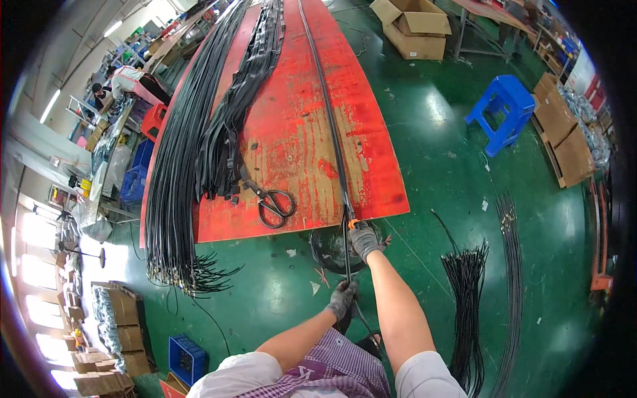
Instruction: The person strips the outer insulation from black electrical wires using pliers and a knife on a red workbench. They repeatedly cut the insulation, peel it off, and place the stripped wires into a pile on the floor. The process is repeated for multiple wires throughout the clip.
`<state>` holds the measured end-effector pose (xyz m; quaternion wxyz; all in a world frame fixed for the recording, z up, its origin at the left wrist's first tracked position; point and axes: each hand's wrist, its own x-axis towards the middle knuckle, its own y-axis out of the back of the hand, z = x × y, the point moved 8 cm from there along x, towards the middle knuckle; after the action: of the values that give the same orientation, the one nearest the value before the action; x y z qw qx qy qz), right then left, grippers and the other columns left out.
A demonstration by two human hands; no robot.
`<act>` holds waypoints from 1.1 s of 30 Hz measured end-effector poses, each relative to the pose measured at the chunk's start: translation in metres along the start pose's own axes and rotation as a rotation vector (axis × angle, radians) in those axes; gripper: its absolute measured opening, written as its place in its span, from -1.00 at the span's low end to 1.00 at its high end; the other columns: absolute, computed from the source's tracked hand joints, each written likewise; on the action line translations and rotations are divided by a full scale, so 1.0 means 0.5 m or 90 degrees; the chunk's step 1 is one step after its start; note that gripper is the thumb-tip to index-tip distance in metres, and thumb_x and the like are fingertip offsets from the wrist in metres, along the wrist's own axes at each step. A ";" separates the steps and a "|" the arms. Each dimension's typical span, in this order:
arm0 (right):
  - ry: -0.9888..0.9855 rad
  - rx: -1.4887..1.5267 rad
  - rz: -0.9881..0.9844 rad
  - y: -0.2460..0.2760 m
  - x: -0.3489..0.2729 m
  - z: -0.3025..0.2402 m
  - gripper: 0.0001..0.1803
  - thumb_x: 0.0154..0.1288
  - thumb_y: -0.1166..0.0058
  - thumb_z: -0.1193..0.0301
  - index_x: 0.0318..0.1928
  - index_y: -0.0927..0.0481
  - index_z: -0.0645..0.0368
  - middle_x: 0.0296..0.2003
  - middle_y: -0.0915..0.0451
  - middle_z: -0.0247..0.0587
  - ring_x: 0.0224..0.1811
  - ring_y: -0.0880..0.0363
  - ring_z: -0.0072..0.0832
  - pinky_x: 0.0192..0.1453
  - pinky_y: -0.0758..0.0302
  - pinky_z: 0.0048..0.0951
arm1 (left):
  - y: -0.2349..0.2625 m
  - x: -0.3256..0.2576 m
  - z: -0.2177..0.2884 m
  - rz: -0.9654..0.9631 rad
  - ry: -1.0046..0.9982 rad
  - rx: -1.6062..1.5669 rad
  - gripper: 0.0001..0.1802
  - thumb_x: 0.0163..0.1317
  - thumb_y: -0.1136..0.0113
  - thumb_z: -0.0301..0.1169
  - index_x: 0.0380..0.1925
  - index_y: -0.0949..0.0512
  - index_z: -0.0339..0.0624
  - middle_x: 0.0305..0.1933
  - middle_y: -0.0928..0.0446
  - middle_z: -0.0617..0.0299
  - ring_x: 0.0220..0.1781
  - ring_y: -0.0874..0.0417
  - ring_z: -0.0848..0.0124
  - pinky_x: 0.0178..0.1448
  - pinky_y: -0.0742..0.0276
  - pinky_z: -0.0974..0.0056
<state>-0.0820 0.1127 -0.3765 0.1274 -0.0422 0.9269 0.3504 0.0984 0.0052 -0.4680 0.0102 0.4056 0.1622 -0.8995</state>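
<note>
A long black cable strand [326, 99] runs down the right side of the red table and past its near edge toward me. My left hand [342, 300], in a grey glove, is closed around its lower end, just in front of my apron. Higher up, at the table edge, my gloved right hand [365, 241] grips a small orange tool [353, 224] pressed against the same strand. The tool's exact kind is too small to tell. Black-handled scissors [275, 207] lie on the table to the left of the strand.
Thick bundles of black cables [178, 166] and flat black sleeves [232, 119] cover the table's [298, 159] left half. More cable bundles [466, 292] lie on the green floor at right. A blue stool [502, 114], cardboard boxes [415, 30] and a blue crate [188, 358] stand around. People work far left.
</note>
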 end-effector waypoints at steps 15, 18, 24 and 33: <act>0.129 -0.113 0.171 0.023 -0.013 -0.030 -0.86 -0.08 0.19 0.41 -0.55 -0.47 0.09 -0.59 -0.49 -0.06 -0.50 -0.49 -0.22 -0.44 -0.39 -0.21 | 0.054 -0.024 -0.160 -0.142 0.148 0.031 -0.73 0.10 0.08 -0.31 -0.21 -0.35 -0.16 -0.53 -0.43 0.26 -0.58 -0.38 0.43 -0.46 -0.27 0.36; 0.091 -0.072 0.102 0.024 -0.013 -0.034 -0.86 -0.10 0.19 0.40 -0.53 -0.45 0.12 -0.58 -0.47 -0.04 -0.47 -0.46 -0.20 -0.40 -0.37 -0.22 | 0.050 -0.013 -0.151 -0.208 0.113 0.100 -0.73 0.10 0.08 -0.27 -0.22 -0.36 -0.15 -0.55 -0.42 0.27 -0.56 -0.38 0.44 -0.46 -0.27 0.35; 0.057 0.010 0.062 0.021 -0.011 -0.011 -0.80 -0.15 0.16 0.36 -0.50 -0.41 0.23 -0.50 -0.43 0.04 -0.35 -0.39 -0.12 -0.26 -0.30 -0.24 | 0.047 -0.018 -0.115 -0.164 -0.096 0.327 -0.76 0.12 0.10 -0.31 -0.32 -0.40 -0.23 -0.58 -0.38 0.31 -0.51 -0.37 0.47 -0.45 -0.30 0.38; 0.137 0.015 0.167 -0.019 0.031 0.059 -0.81 -0.03 0.25 0.38 -0.53 -0.45 0.14 -0.56 -0.48 -0.01 -0.44 -0.48 -0.17 -0.34 -0.37 -0.18 | -0.043 0.076 0.073 -0.001 -0.042 0.217 -0.85 0.01 -0.07 -0.37 -0.40 -0.47 -0.16 -0.56 -0.39 0.33 -0.60 -0.35 0.49 -0.54 -0.28 0.41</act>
<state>-0.0894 0.1251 -0.4081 -0.0186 0.0432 0.9368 0.3467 0.0433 0.0186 -0.4672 -0.0541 0.3714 0.0070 -0.9269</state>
